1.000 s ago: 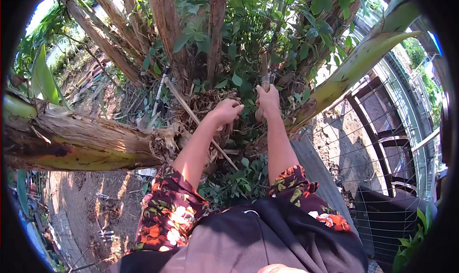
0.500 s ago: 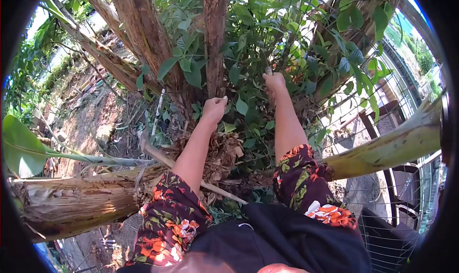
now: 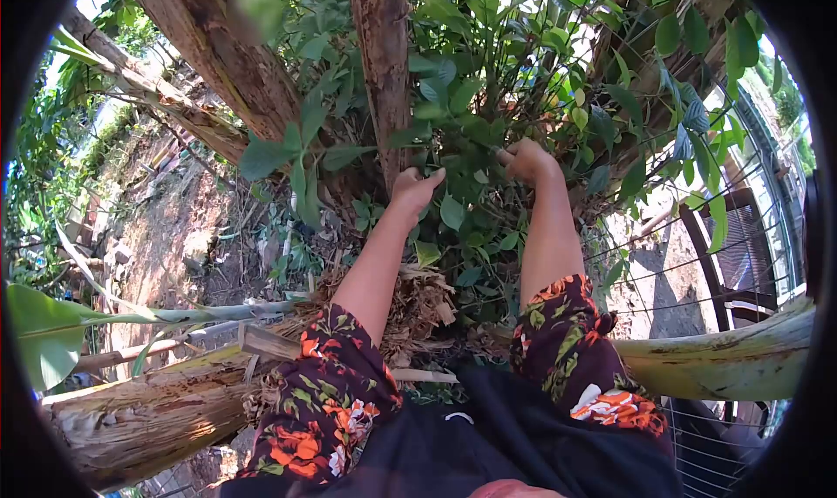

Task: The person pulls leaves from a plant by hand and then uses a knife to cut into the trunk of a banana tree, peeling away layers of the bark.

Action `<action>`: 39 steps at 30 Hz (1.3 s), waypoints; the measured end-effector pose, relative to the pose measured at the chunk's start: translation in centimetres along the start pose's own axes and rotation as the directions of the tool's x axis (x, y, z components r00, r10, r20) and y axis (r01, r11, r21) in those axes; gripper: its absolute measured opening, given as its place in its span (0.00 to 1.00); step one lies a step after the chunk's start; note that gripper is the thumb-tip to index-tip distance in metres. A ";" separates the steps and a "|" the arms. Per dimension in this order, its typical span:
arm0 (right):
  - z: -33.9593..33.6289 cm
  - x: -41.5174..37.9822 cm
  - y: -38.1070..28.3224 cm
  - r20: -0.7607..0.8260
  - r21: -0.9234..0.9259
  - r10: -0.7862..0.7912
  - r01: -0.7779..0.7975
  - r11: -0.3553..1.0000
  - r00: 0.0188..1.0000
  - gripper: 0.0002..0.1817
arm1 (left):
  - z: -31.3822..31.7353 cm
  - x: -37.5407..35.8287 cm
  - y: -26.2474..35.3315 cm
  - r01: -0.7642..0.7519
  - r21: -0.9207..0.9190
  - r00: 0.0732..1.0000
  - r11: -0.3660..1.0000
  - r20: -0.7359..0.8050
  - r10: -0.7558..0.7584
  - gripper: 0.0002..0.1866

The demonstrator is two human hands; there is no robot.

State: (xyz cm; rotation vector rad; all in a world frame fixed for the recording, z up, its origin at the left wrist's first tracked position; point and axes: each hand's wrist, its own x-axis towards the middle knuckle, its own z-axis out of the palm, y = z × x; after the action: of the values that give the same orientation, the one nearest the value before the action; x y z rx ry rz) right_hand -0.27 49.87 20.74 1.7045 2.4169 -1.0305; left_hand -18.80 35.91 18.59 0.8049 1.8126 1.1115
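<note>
My left hand (image 3: 414,190) reaches in among the leaves beside the upright brown stem (image 3: 384,88). Its fingers are curled and the thumb points right; whatever they hold is hidden. To the right, my right hand (image 3: 533,162) is closed around a slim object with a pale end (image 3: 505,155), whose kind I cannot make out. Leafy green shoots (image 3: 475,132) fill the space between and beyond both hands. Below them lies a shredded, fibrous brown stump (image 3: 418,311).
Thick banana-like trunks lean at upper left (image 3: 218,54) and lie at lower left (image 3: 166,402). A green-yellow stem (image 3: 715,359) crosses at right, before wire fencing (image 3: 680,446) and a dark chair-like frame (image 3: 745,245). A large leaf (image 3: 44,337) juts in at left.
My view has shifted slightly. The left hand has moved nearer the leafy shoots, and the right hand has turned so the pale end points left rather than up.
</note>
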 end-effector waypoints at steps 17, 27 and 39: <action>9.6 -5.1 4.7 -0.402 0.099 -0.001 0.044 0.994 0.916 0.13 | 6.3 4.2 2.4 -0.329 -0.327 0.939 0.886 -0.209 0.271 0.16; 4.8 -10.8 -5.3 -0.923 0.345 0.130 0.626 0.699 0.362 0.10 | 4.0 3.7 7.6 -0.475 -0.667 0.880 0.575 -0.379 0.287 0.13; 6.1 -9.3 -4.5 -0.733 0.587 0.196 0.460 0.667 0.652 0.20 | 3.9 2.3 2.0 -0.287 -0.750 0.954 0.596 -0.167 0.249 0.22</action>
State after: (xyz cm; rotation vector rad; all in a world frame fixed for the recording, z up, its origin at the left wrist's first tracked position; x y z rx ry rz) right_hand -2.43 38.14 21.62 2.6962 2.8291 -1.8451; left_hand -16.20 40.09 18.68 0.5181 1.0469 1.9293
